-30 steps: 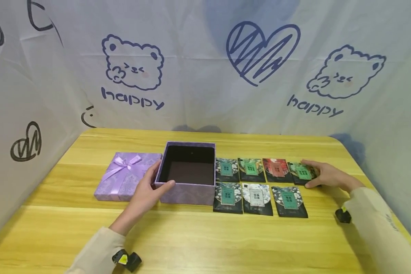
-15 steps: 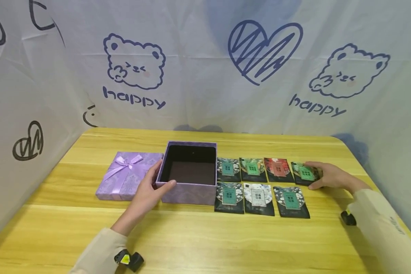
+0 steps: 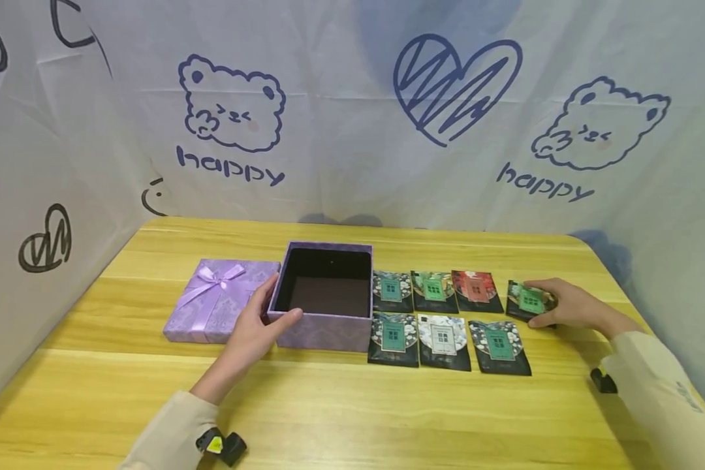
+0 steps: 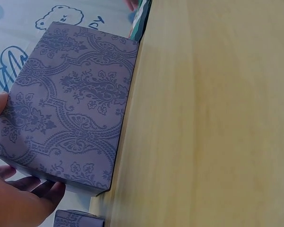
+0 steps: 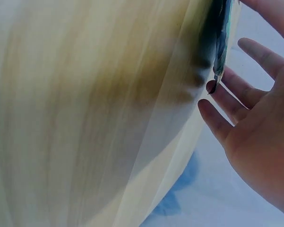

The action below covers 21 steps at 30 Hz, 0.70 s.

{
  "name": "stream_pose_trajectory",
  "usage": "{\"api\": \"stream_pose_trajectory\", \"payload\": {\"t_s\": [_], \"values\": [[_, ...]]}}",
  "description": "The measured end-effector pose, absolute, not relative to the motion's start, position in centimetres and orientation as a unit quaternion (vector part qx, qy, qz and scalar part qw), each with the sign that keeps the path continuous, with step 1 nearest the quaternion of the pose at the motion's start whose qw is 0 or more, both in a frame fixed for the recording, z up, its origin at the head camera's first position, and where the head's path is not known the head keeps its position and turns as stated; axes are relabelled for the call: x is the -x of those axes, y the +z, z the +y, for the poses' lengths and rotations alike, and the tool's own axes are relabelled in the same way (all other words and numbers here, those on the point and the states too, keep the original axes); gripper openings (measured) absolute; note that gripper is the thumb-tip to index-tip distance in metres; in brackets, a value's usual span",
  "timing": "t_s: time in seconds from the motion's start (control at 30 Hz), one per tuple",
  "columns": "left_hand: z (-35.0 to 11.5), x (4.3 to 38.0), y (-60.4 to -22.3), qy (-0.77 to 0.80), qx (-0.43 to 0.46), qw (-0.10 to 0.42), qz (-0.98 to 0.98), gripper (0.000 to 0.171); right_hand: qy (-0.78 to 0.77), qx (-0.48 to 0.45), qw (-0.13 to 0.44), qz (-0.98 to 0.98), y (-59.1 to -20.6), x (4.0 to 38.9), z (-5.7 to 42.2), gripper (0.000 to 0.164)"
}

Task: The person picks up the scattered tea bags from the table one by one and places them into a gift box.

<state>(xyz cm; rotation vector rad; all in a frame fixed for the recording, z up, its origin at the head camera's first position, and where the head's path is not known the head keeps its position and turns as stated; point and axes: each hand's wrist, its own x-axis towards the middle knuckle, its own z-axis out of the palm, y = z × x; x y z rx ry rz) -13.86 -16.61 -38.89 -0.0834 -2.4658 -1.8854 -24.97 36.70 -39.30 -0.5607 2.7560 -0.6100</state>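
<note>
A purple patterned gift box [image 3: 324, 331] stands uncovered on the table, its dark inside bare. My left hand [image 3: 258, 326] holds its front left corner, thumb on the front rim and fingers along the left side; the left wrist view shows them against the box wall [image 4: 71, 99]. At the far right, my right hand [image 3: 572, 307] grips a green-labelled tea sachet [image 3: 527, 300] by its right side, fingers at the far edge and thumb at the near one. Edge-on in the right wrist view, the sachet [image 5: 221, 42] meets the fingertips.
Left of the box lies its purple lid [image 3: 211, 307] with a ribbon bow. Right of it, tea sachets lie in two rows, including a red one [image 3: 476, 290], a white one [image 3: 444, 343] and a dark one [image 3: 499, 349]. A printed cloth [image 3: 341, 150] hangs behind the table.
My right hand has shifted a little to the right with the green-labelled tea sachet, widening the gap to the red one. My left hand stays on the gift box.
</note>
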Motion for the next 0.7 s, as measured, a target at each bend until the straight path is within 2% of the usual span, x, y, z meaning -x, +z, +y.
{"api": "stream_pose_trajectory", "payload": {"t_s": [0.27, 0.7], "values": [[-16.7, 14.0, -39.1, -0.599, 0.028, 0.021, -0.800, 0.079, -0.195, 0.182, 0.117, 0.957, -38.9, 24.4, 36.7, 0.090], [-16.6, 14.0, -39.2, -0.588, 0.026, 0.024, -0.808, 0.079, -0.180, 0.201, 0.049, 0.962, -37.0, 23.4, 33.4, 0.081]]}}
